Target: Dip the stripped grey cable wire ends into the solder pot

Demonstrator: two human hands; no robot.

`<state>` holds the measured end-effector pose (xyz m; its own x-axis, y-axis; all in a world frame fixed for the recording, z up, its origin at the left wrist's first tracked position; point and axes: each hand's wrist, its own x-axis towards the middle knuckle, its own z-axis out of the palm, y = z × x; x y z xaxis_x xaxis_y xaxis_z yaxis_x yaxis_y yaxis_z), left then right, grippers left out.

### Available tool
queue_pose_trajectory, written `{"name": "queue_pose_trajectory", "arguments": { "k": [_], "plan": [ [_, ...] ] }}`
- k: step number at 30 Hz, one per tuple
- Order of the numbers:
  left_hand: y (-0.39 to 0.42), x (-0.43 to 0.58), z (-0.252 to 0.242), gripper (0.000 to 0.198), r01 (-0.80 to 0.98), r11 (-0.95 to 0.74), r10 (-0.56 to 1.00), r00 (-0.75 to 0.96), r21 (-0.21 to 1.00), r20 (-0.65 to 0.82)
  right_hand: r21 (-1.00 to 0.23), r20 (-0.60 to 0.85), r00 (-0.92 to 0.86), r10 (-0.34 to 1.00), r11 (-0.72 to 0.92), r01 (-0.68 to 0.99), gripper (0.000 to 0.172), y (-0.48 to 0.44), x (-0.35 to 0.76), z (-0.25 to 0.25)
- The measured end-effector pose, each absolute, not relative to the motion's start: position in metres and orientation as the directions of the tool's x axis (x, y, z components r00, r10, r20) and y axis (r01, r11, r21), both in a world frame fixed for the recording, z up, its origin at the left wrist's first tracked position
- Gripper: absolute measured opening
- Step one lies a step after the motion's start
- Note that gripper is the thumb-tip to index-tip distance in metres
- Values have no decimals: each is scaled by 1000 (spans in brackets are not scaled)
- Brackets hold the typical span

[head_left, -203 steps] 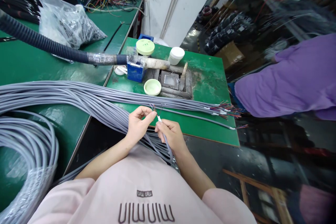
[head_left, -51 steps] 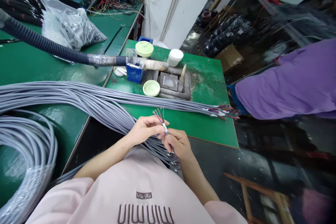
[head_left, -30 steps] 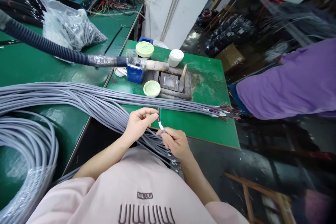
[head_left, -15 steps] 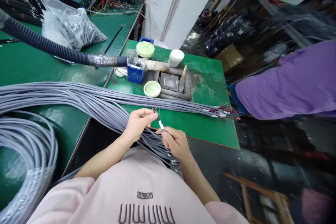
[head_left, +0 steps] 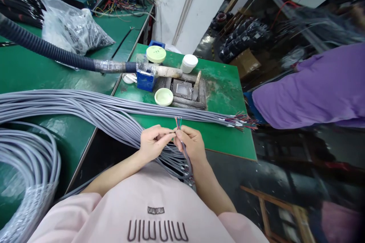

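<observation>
My right hand [head_left: 191,143] is closed around the end of a grey cable [head_left: 188,161], which bends down from it in a curve. Thin coloured wires [head_left: 178,122], red, blue and green among them, fan upward from the cable's end. My left hand [head_left: 156,141] pinches with thumb and forefinger at a dark wire right beside the right fingertips. Behind both hands, a thick bundle of grey cables [head_left: 159,110] crosses the green table, its stripped wire ends [head_left: 242,119] lying to the right. More grey cables hang below my hands.
A small solder pot [head_left: 182,89] sits behind the bundle, with a pale green dish [head_left: 164,97], a white jar [head_left: 189,63] and a dark ribbed hose [head_left: 71,57] around it. Coiled cable [head_left: 31,152] lies left. A person's purple sleeve [head_left: 310,87] is at right.
My left hand has dropped slightly and its pinch now meets the right fingertips. The wires now point upright and spread, and the cable bends below my right hand.
</observation>
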<state>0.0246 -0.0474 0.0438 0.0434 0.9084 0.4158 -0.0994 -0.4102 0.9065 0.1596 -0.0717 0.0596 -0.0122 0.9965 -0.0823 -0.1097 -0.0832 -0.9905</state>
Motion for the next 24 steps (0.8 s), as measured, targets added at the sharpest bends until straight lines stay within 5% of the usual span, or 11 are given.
{"name": "queue_pose_trajectory", "arguments": {
  "k": [6, 12, 18, 24],
  "plan": [
    [-45, 32, 40, 28, -317, 39, 998, 65, 948, -20, -996, 61, 182, 981, 48, 77, 27, -62, 152, 68],
    [-28, 35, 36, 30, -423, 203, 978, 139, 883, -159, -944, 147, 167, 975, 88, 317, 32, -36, 155, 73],
    [-14, 21, 21, 19, -66, -62, 991, 113, 996, 69, -821, 220, 51, 974, 157, 548, 35, 12, 165, 82],
    [-10, 19, 2, 16, 203, -392, 918, 141, 897, 370, -629, 184, -65, 981, 169, 759, 35, 67, 170, 76]
  ]
}}
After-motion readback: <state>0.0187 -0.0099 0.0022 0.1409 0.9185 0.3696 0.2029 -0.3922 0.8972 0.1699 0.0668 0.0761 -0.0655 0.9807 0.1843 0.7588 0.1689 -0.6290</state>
